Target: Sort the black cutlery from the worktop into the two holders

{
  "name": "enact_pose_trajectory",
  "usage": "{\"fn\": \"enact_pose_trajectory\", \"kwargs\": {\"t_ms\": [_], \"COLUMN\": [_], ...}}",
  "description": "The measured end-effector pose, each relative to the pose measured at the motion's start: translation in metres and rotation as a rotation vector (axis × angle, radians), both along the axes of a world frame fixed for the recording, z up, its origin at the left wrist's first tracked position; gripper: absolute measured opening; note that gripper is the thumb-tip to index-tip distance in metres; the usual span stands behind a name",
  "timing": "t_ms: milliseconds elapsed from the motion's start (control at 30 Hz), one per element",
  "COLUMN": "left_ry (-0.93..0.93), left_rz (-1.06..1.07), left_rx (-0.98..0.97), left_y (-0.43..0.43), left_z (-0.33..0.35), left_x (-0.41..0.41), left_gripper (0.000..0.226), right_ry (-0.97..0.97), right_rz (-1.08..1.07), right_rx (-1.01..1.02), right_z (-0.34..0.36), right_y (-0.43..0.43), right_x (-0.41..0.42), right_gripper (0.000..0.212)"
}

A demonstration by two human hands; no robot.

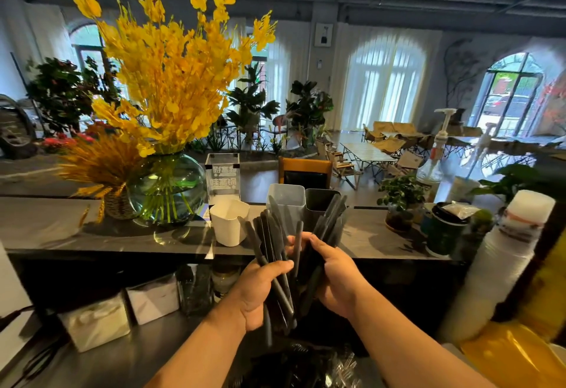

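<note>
My left hand (260,292) grips a fanned bundle of black cutlery (271,234) by the lower ends of its handles. My right hand (333,274) holds a second bunch of black cutlery (332,219) beside it, tips pointing up. Both bundles are raised in front of the two holders on the raised counter: a grey holder (286,200) on the left and a black holder (318,200) touching it on the right. More black cutlery (300,366) lies in a pile on the lower worktop under my forearms.
A white cup (228,222) and a clear acrylic sign (223,176) stand left of the holders. A green glass vase (167,188) of yellow flowers is further left. Potted plants (401,204), a dark paper cup (444,231) and stacked cups (502,253) crowd the right.
</note>
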State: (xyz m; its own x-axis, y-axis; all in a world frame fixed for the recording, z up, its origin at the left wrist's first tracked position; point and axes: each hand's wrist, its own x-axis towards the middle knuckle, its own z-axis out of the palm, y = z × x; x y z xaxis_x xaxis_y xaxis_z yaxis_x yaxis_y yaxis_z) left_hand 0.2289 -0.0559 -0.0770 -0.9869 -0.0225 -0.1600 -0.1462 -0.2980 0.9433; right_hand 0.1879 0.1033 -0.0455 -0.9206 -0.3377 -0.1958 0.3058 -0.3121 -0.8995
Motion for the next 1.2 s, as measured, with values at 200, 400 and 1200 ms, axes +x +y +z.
{"fn": "enact_pose_trajectory", "kwargs": {"t_ms": [200,400,1200], "left_ry": [0.020,-0.003,-0.046], "left_rz": [-0.012,0.021,-0.063], "left_rx": [-0.131,-0.068,0.317], "left_y": [0.013,0.013,-0.019], "left_z": [0.013,0.011,-0.007], "left_x": [0.007,0.010,-0.001], "left_gripper": [0.021,0.018,0.029], "right_ry": [-0.044,-0.024,-0.015], "right_rz": [-0.101,-0.042,-0.335], "right_rx": [0.078,0.093,-0.021], "right_z": [-0.001,0.002,-0.005], "right_y": [-0.005,0.002,-0.007], "right_x": [0.003,0.000,-0.028], "right_gripper": [0.038,0.037,0.013]}}
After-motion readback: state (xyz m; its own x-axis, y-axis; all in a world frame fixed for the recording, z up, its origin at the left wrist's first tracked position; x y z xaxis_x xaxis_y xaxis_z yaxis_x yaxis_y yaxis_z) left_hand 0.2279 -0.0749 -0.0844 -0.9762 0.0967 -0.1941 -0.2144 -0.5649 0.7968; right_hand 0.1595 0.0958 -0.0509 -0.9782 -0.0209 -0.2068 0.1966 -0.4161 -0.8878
